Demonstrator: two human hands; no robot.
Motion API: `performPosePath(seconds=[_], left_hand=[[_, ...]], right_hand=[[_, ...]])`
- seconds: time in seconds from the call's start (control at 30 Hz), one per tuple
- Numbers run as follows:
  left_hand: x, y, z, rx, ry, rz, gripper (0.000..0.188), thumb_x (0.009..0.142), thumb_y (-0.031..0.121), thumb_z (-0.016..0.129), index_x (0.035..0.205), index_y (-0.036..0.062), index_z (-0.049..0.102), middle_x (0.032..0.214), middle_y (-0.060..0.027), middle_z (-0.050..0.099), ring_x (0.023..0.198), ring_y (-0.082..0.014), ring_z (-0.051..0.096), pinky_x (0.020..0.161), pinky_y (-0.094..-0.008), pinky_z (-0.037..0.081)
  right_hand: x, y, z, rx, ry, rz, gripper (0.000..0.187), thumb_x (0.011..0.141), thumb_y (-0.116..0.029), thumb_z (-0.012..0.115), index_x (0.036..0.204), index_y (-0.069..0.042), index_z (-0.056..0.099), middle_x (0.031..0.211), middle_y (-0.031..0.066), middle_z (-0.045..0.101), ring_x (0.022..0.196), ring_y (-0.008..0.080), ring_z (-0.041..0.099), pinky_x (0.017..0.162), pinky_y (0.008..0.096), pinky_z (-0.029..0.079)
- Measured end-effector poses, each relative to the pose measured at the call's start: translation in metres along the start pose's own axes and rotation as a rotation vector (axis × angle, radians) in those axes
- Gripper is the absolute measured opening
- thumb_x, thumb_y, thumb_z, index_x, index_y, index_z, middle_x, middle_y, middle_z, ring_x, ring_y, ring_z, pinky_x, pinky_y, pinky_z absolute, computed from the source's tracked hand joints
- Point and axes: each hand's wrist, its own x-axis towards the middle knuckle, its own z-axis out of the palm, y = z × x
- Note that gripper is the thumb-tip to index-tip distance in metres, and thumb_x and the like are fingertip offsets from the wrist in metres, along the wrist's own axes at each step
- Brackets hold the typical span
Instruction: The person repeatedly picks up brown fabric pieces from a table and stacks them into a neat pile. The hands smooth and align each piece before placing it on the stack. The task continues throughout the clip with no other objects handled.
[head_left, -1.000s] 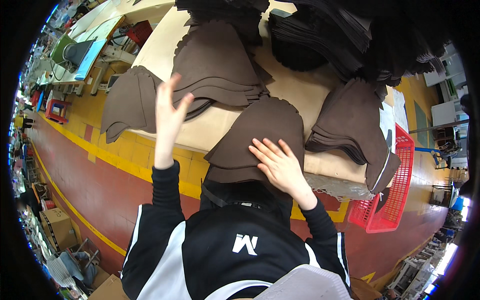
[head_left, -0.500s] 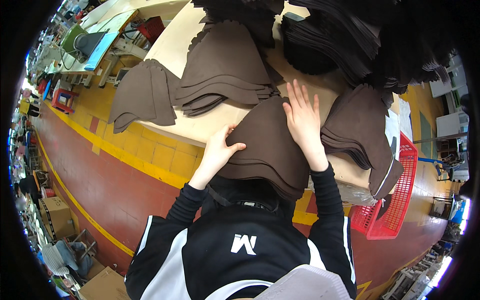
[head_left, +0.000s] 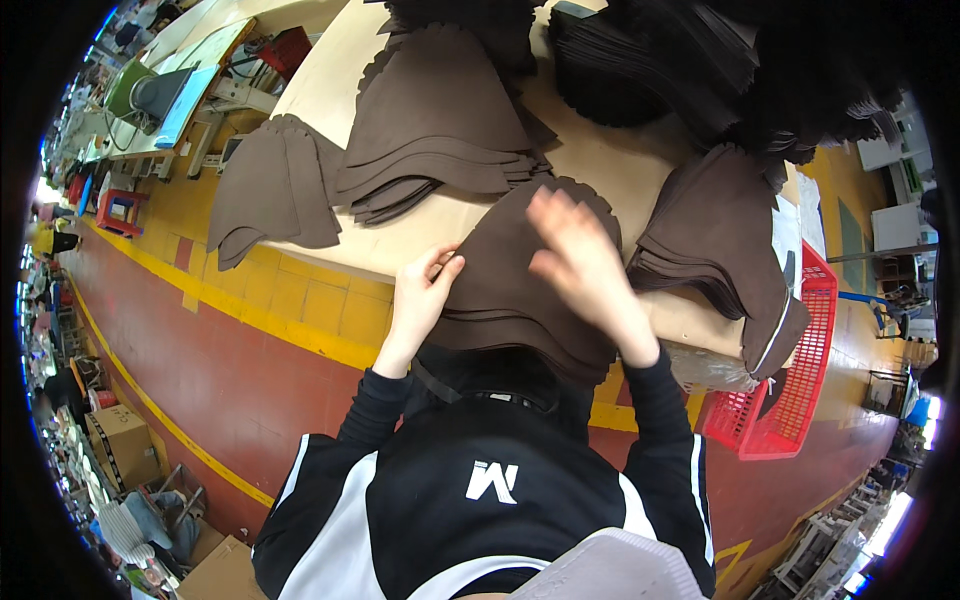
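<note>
A stack of dark brown cut pieces, curved at the lower edge and scalloped at the top, lies in front of me, overhanging the table's near edge. At its left edge my left hand is closed, thumb and fingertips pinching the edge of a brown piece. My right hand is over the stack's right half, open and somewhat blurred, with nothing in it. Whether its palm touches the top piece cannot be made out.
Brown piles lie on the pale table: a fanned pile behind, a small pile at left, another pile at right. Black stacks fill the far right. A red plastic basket stands beside the table's right end.
My right hand has turned leftward over the stack, uncovering its upper right scalloped edge. The left hand has shifted slightly up and left along the edge, its thumb and fingers now pinched together.
</note>
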Motion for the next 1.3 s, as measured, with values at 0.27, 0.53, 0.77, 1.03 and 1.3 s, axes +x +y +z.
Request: performPosePath(seconds=[0.27,0.53,0.77,1.03,1.3], left_hand=[[0.018,-0.017,-0.002,-0.131,-0.111,-0.076,0.029,0.098,0.015,0.066,0.119,-0.0060,0.067,0.100,-0.0073,0.073,0.094,-0.0097,0.065,0.087,-0.0231,0.050],[0.017,-0.022,0.000,-0.129,-0.102,-0.068,0.029,0.100,0.014,0.064,0.120,-0.0071,0.066,0.100,-0.0063,0.072,0.093,-0.0090,0.065,0.087,-0.0226,0.050],[0.019,-0.020,0.003,-0.086,-0.097,-0.032,0.029,0.099,0.015,0.065,0.119,-0.0046,0.067,0.100,-0.0089,0.074,0.091,-0.0129,0.067,0.085,-0.0258,0.052],[-0.004,0.026,-0.028,0.220,0.183,0.620,0.023,0.089,-0.003,0.067,0.111,0.0017,0.071,0.094,-0.0142,0.073,0.083,-0.0258,0.073,0.075,-0.0322,0.057],[0.052,0.027,-0.258,0.205,0.718,0.422,0.029,0.097,0.021,0.071,0.118,0.0017,0.073,0.108,-0.0068,0.076,0.099,-0.0114,0.066,0.093,-0.0268,0.051]], right_hand=[[-0.003,-0.022,0.047,-0.080,-0.200,-0.048,0.095,0.089,-0.062,0.061,0.150,0.005,0.035,0.159,0.0239,0.033,0.149,0.0342,0.032,0.123,0.0458,0.024],[-0.001,-0.032,0.017,0.043,-0.169,-0.072,0.079,0.094,-0.045,0.062,0.154,-0.002,0.033,0.159,0.0194,0.035,0.147,0.0315,0.036,0.120,0.0472,0.028],[-0.005,-0.006,0.042,-0.129,-0.108,0.043,0.088,0.088,-0.053,0.066,0.151,0.001,0.037,0.160,0.0198,0.033,0.149,0.0327,0.033,0.121,0.0467,0.026],[-0.056,-0.072,0.024,0.368,-0.362,-0.254,0.071,0.090,-0.043,0.069,0.147,-0.007,0.047,0.156,0.0167,0.041,0.140,0.0313,0.045,0.115,0.0444,0.038],[-0.066,-0.034,-0.027,0.168,0.106,0.075,0.071,0.074,-0.002,0.076,0.141,-0.006,0.053,0.154,0.0244,0.041,0.137,0.0420,0.045,0.112,0.0494,0.040]])
